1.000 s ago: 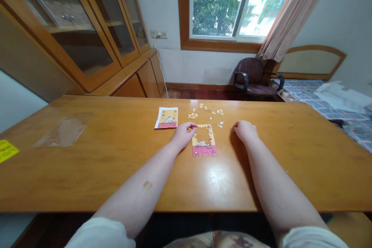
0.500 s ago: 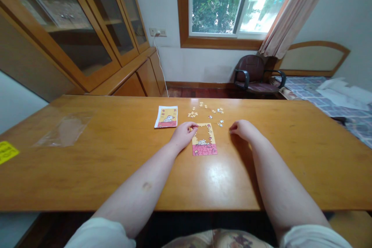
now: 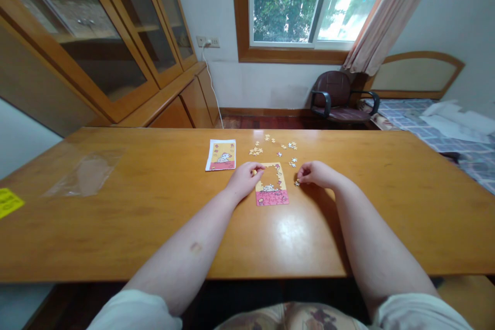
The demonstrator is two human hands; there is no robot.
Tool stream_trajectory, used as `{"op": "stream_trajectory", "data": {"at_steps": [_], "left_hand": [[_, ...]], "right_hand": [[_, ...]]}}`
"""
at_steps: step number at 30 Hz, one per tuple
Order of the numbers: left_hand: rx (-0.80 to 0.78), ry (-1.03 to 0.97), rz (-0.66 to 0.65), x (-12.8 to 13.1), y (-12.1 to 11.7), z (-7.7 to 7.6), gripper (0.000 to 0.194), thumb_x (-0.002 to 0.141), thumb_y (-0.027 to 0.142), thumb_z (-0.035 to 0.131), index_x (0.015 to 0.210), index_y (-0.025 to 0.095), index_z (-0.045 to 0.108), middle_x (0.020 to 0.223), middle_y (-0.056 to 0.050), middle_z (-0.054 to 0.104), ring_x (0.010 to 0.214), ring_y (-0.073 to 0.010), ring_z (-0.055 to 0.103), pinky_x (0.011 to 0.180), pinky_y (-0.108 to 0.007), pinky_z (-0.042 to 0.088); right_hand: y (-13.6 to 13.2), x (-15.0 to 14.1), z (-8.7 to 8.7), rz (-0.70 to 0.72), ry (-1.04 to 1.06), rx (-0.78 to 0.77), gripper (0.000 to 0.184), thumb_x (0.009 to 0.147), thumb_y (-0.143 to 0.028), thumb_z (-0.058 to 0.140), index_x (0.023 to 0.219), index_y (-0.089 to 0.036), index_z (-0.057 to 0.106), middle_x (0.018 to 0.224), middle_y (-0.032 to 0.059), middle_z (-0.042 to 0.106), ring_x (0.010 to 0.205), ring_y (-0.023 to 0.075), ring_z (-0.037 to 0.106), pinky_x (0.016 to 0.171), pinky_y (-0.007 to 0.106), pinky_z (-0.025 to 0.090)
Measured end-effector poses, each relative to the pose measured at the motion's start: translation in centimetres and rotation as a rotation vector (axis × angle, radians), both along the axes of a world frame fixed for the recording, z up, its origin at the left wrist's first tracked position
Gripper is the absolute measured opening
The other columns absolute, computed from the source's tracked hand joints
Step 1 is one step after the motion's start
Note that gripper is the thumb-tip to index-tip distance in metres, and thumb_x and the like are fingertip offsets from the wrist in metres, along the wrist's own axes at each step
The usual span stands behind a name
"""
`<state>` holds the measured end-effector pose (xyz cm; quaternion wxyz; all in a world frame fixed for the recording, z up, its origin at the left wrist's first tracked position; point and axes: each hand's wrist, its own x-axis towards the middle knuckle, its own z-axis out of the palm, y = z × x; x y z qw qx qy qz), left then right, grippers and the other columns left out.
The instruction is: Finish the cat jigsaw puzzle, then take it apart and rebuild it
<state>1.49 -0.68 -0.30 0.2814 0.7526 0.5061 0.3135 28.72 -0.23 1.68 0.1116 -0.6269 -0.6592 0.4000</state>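
Nearer the puzzle (image 3: 272, 197) now — right hand (image 3: 314, 173), pinching a piece (image 3: 297, 183); left hand (image 3: 244, 179) rests at its edge, grip unclear.

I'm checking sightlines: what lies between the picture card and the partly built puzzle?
The left hand, at the upper left of the puzzle, as the head view shows.

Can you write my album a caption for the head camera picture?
Left hand at a gappy puzzle, right hand holding a piece, loose pieces beyond.
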Motion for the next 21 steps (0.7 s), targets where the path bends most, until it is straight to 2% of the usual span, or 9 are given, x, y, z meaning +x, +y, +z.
{"op": "stream_trajectory", "data": {"at_steps": [4,8,13,16,21], "left_hand": [[0.017,0.001,-0.009,0.0,0.0,-0.1,0.022,0.083,0.028,0.053,0.096,0.019,0.069,0.093,-0.003,0.069,0.079,-0.0154,0.059,0.078,-0.029,0.047],[0.026,0.011,-0.021,0.0,0.0,-0.1,0.023,0.083,0.029,0.053,0.096,0.019,0.069,0.094,-0.004,0.069,0.08,-0.0157,0.059,0.078,-0.029,0.047],[0.015,0.042,-0.037,0.1,-0.1,0.1,0.024,0.083,0.03,0.053,0.098,0.019,0.069,0.096,-0.004,0.069,0.082,-0.0165,0.06,0.078,-0.03,0.047],[0.014,0.074,-0.104,0.2,-0.3,0.3,0.023,0.083,0.029,0.053,0.096,0.019,0.069,0.096,-0.004,0.069,0.084,-0.017,0.06,0.08,-0.03,0.047],[0.024,0.166,-0.29,0.3,-0.8,0.5,0.018,0.08,0.026,0.057,0.09,0.022,0.071,0.092,-0.003,0.07,0.085,-0.017,0.061,0.081,-0.029,0.046]], "right_hand": [[-0.3,-0.5,0.5,0.04,0.143,-0.003,0.01,0.064,-0.022,0.069,0.073,-0.016,0.067,0.069,0.0008,0.069,0.065,0.0135,0.061,0.065,0.025,0.047],[-0.7,-1.6,0.6,0.072,0.325,-0.086,0.018,0.06,-0.017,0.07,0.077,-0.016,0.063,0.07,0.0003,0.07,0.069,0.0137,0.064,0.072,0.026,0.049],[-1.0,-2.5,0.3,0.099,0.39,-0.15,0.022,0.059,-0.013,0.071,0.078,-0.017,0.061,0.068,-0.0002,0.071,0.069,0.0146,0.067,0.073,0.027,0.051],[-1.1,-3.0,0.2,0.102,0.405,-0.165,0.021,0.058,-0.011,0.07,0.076,-0.017,0.06,0.066,-0.0007,0.07,0.067,0.0142,0.067,0.07,0.026,0.051],[-1.2,-4.3,-0.4,0.081,0.436,-0.108,0.023,0.055,-0.011,0.073,0.07,-0.017,0.057,0.063,-0.0013,0.068,0.064,0.0138,0.066,0.065,0.024,0.05]]}}
